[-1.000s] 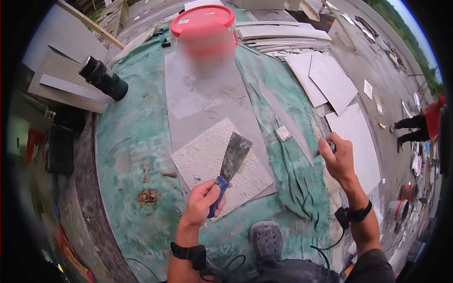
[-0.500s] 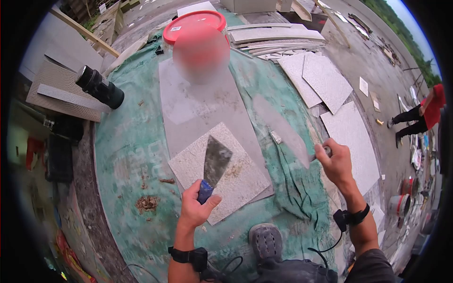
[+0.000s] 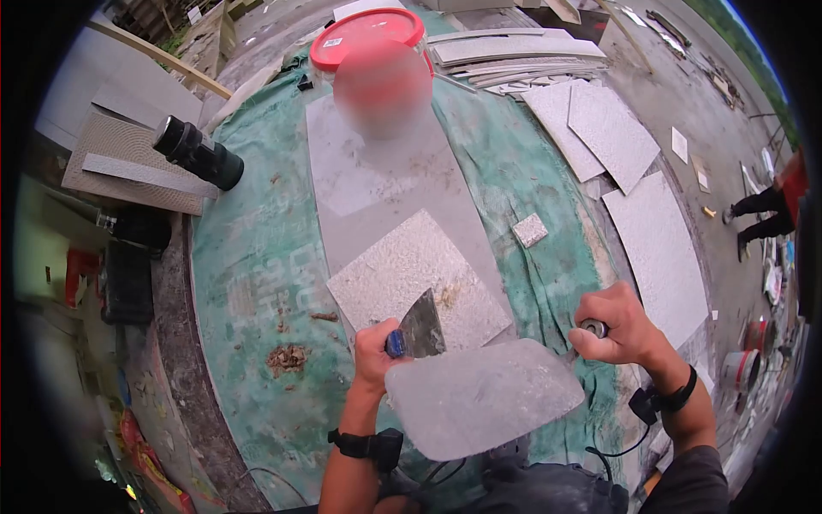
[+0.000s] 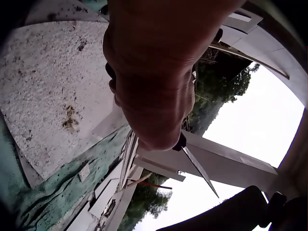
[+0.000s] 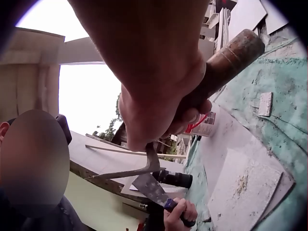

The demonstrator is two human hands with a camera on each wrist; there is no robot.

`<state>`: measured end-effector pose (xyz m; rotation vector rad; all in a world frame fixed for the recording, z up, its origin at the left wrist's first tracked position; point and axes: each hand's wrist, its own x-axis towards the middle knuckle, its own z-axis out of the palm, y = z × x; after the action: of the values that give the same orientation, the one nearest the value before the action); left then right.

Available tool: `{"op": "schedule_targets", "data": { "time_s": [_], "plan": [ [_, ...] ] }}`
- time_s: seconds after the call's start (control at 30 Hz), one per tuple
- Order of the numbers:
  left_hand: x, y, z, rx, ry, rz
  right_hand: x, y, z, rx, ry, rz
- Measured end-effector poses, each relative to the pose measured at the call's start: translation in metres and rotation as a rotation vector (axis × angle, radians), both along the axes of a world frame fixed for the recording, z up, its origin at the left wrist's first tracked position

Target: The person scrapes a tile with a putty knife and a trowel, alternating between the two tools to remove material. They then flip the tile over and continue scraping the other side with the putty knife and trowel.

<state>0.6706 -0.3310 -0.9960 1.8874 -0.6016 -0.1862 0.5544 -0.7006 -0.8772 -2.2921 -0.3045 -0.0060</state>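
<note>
My left hand (image 3: 373, 355) grips the blue handle of a putty knife (image 3: 423, 324), whose grey blade overlaps a rough white tile (image 3: 419, 265). My right hand (image 3: 618, 325) is wrapped round the handle of a trowel (image 3: 484, 398). Its broad grey blade spans the front of my body, partly hiding the putty knife, with its far end beside my left hand. In the right wrist view the worn trowel handle (image 5: 236, 55) sticks out of the fist, and the putty knife blade (image 5: 153, 188) is close below the trowel. The tile lies on a larger grey board (image 3: 368, 184).
A green cloth (image 3: 244, 240) covers the ground, with a small tile piece (image 3: 530, 230) and brown crumbs (image 3: 288, 359) on it. A red-lidded bucket (image 3: 368, 38) stands behind. Cut white boards (image 3: 655, 248) lie right, a black cylinder (image 3: 199, 154) left. A person (image 3: 775, 206) stands far right.
The trowel blade has swung from pointing away on the right to lying across in front of my body, near my left hand. My left hand has turned, tilting the putty knife.
</note>
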Motion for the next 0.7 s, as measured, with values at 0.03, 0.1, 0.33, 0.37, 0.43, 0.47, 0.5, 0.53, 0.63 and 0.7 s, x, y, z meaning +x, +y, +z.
{"op": "schedule_targets", "data": {
  "time_s": [0.03, 0.1, 0.33, 0.37, 0.43, 0.47, 0.5, 0.53, 0.63, 0.7],
  "plan": [
    [0.002, 0.000, -0.003, 0.001, -0.044, -0.016, 0.002, 0.001, 0.002, 0.004, 0.004, 0.002],
    [0.001, 0.000, 0.000, 0.029, -0.039, -0.014, 0.004, 0.003, 0.003, -0.048, -0.067, 0.073],
    [-0.001, -0.004, -0.006, 0.028, -0.073, -0.035, 0.003, 0.004, 0.002, -0.074, -0.070, 0.093],
    [-0.001, -0.004, -0.005, 0.028, -0.072, -0.036, 0.003, 0.004, 0.002, -0.066, -0.067, 0.089],
    [-0.001, -0.006, 0.000, 0.051, -0.078, -0.054, 0.003, 0.004, 0.002, -0.059, -0.062, 0.084],
    [0.000, -0.008, 0.006, 0.051, -0.077, -0.054, 0.003, 0.003, 0.003, -0.065, -0.056, 0.087],
    [0.000, -0.011, 0.013, 0.053, -0.104, -0.069, 0.003, 0.003, 0.003, -0.071, -0.050, 0.090],
    [0.000, -0.012, 0.016, 0.055, -0.130, -0.084, 0.003, 0.002, 0.002, -0.072, -0.049, 0.089],
    [-0.002, -0.012, 0.010, 0.037, -0.127, -0.097, 0.002, 0.001, -0.001, -0.073, -0.041, 0.080],
    [-0.004, -0.012, 0.016, 0.017, -0.131, -0.114, 0.003, -0.003, -0.003, 0.005, 0.037, 0.066]
  ]
}}
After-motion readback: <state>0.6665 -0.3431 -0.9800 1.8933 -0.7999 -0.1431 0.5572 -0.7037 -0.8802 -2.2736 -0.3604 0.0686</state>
